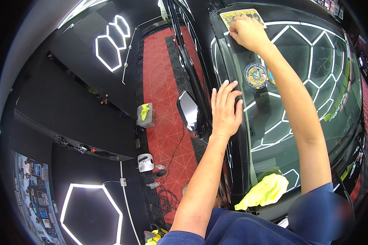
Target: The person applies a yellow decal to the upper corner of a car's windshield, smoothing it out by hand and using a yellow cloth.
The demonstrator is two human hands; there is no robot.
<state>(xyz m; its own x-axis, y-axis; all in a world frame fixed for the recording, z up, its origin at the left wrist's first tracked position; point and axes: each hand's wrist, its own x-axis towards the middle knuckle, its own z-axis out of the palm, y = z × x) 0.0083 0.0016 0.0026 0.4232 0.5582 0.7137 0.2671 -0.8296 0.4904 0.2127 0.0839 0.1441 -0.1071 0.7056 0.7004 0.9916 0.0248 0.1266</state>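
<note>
My right hand (pixel 248 34) is curled over a pale yellow printed rectangular sticker (pixel 257 23) at the top corner of the car's windshield (pixel 292 110); whatever its bent fingertips hold is hidden. My left hand (pixel 227 106) rests with fingers spread on the dark pillar along the glass edge. Between the hands, a round blue and gold decal (pixel 255 77) shows on the glass, with a second round decal partly behind my right forearm. A bright yellow cloth (pixel 262 192) lies crumpled at the lower edge of the windshield.
A side mirror (pixel 189 112) juts out left of my left hand. On the red tiled floor (pixel 161 61) stand a plastic container (pixel 146 115) with a yellow cloth and a white appliance (pixel 145 162), near coiled cables (pixel 165 200). A black wall with hexagonal lights runs along the left.
</note>
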